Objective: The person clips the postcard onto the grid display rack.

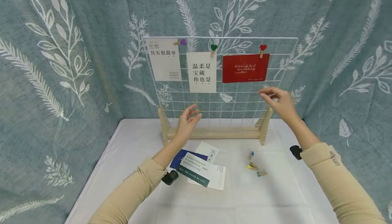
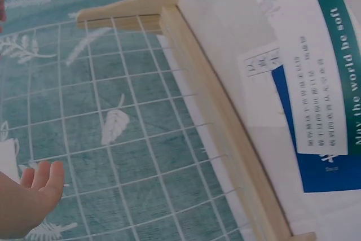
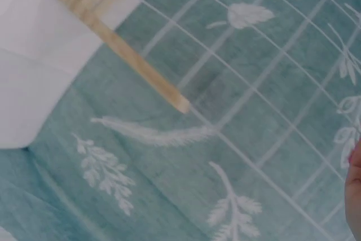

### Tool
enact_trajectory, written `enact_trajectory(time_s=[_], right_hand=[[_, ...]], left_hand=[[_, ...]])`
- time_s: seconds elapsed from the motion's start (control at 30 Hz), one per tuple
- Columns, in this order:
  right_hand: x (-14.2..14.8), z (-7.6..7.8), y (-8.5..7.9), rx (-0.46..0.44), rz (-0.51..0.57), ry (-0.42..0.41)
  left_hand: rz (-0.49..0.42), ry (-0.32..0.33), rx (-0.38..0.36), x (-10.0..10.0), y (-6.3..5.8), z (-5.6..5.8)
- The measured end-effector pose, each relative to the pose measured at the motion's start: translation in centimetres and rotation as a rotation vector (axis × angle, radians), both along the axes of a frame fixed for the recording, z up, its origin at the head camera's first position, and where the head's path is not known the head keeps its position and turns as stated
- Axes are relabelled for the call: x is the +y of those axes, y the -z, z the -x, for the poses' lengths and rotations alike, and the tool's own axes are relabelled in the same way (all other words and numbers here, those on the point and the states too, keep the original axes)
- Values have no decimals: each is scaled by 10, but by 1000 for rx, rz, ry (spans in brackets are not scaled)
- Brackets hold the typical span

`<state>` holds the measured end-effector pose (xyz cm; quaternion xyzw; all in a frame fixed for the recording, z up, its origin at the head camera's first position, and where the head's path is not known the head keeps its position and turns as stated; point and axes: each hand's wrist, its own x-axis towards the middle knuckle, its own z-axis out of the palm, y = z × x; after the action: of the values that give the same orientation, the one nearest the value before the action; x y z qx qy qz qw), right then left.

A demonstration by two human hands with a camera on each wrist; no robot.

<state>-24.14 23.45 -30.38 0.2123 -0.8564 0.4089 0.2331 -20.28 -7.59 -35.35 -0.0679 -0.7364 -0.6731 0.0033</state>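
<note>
A white wire grid on a wooden stand carries three clipped cards. My left hand is in front of the grid's lower left part, just below the white card under the green heart clip; its fingers are loosely bent with nothing in them. Below the red card is my right hand, thumb and forefinger close together and nothing visible between them. A red heart clip holds that card. Another white card hangs at upper left beside a purple heart clip.
On the white tablecloth lies an overlapping pile of cards, among them a blue card and a green-banded card. Several small clips lie right of it. A patterned teal curtain surrounds the table.
</note>
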Motion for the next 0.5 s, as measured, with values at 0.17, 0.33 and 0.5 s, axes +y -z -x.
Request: enact_trajectory(time_s=[0.17, 0.33, 0.5], right_hand=[[2, -3, 17, -56, -65, -16], [1, -3, 30, -60, -148, -32], [0, -4, 47, -58, -174, -61]], left_hand=[[33, -16, -11, -2, 11, -2], [53, -31, -14, -8, 22, -2], [75, -48, -22, -12, 33, -4]])
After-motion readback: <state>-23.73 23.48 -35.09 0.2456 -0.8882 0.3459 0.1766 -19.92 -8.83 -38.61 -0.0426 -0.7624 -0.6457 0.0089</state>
